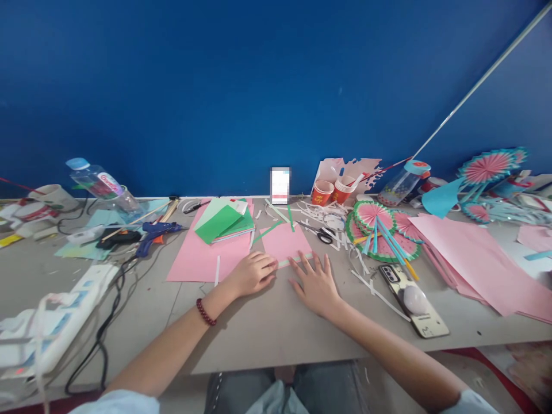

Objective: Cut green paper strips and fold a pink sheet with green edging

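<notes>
A small pink paper sheet (284,242) with a pale green strip along its near edge lies flat on the grey table (259,328). My left hand (252,273) rests at the sheet's near left corner with its fingers curled, pressing on the edge. A red bead bracelet circles that wrist. My right hand (315,282) lies flat with its fingers spread, the fingertips on the sheet's near right edge. Neither hand lifts anything.
A large pink sheet (198,256) and a stack of green paper (224,224) lie to the left, with a blue glue gun (153,233) and a power strip (64,316). Scissors (321,233), watermelon paper fans (379,230), a phone (414,299), pink sheets (478,259) and paper cups (332,191) sit to the right.
</notes>
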